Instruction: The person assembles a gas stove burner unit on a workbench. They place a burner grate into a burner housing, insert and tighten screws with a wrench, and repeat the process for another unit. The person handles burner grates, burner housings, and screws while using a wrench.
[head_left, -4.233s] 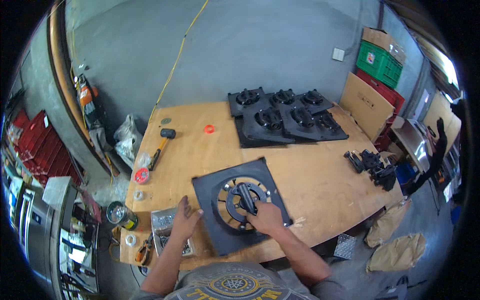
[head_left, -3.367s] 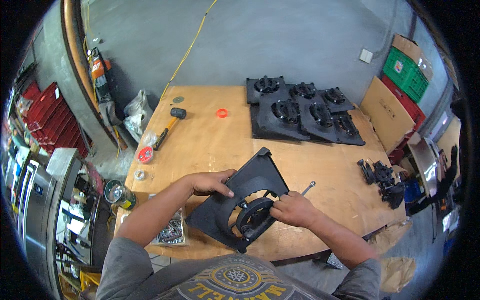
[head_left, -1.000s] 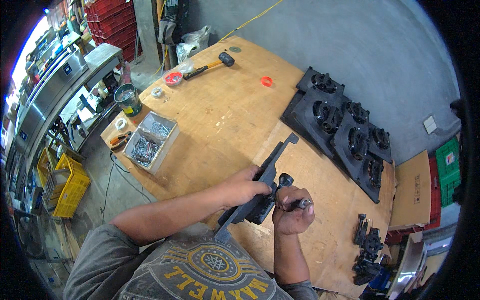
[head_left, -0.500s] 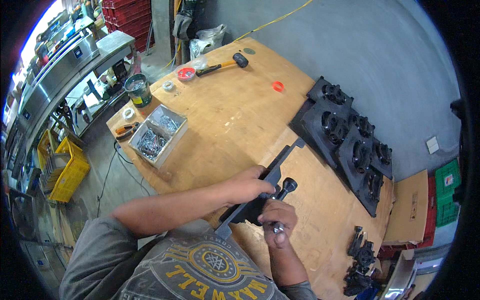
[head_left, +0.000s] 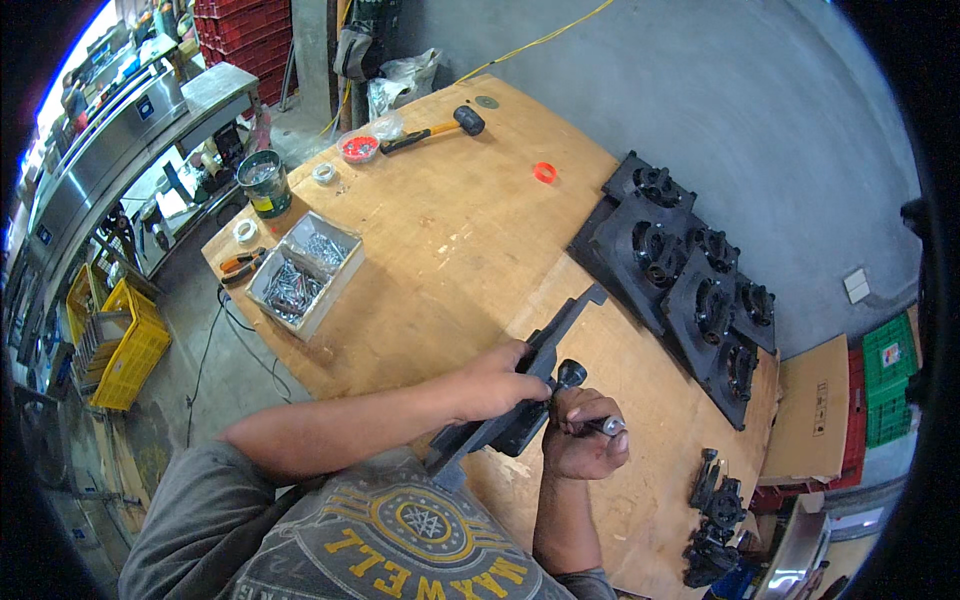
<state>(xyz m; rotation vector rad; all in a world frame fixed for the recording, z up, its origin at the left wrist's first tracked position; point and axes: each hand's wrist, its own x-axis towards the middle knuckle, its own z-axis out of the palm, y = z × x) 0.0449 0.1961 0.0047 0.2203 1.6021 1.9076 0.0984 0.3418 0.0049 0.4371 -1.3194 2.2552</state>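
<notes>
Since half a second ago my view has swung a little, so the wooden workbench (head_left: 470,230) sits lower and more to the left in the head view, while the hands have hardly shifted on the work. I have the black square plate (head_left: 520,395) tipped up on its edge near the front edge of the bench, close to my chest, its long side running up and away toward the bench's middle. My left hand (head_left: 495,380) is closed over the plate's upper edge, fingers wrapped around it to steady it. My right hand (head_left: 580,440) is curled shut around a metal-shafted driver tool (head_left: 600,425) whose dark round end (head_left: 570,373) meets the plate just beside my left fingers; I cannot tell exactly what the tip engages. I judge this to be the fastening step on the plate's underside or hub, roughly midway through that one piece. The next move, as I read it, calls for keeping the plate steady on edge and turning the tool squarely, without letting the plate slide toward the front edge. A stack of finished-looking black plates (head_left: 690,280) lies along the right edge, a clear box of screws (head_left: 300,272) near the left edge, and a hammer (head_left: 435,128) at the far corner.
</notes>
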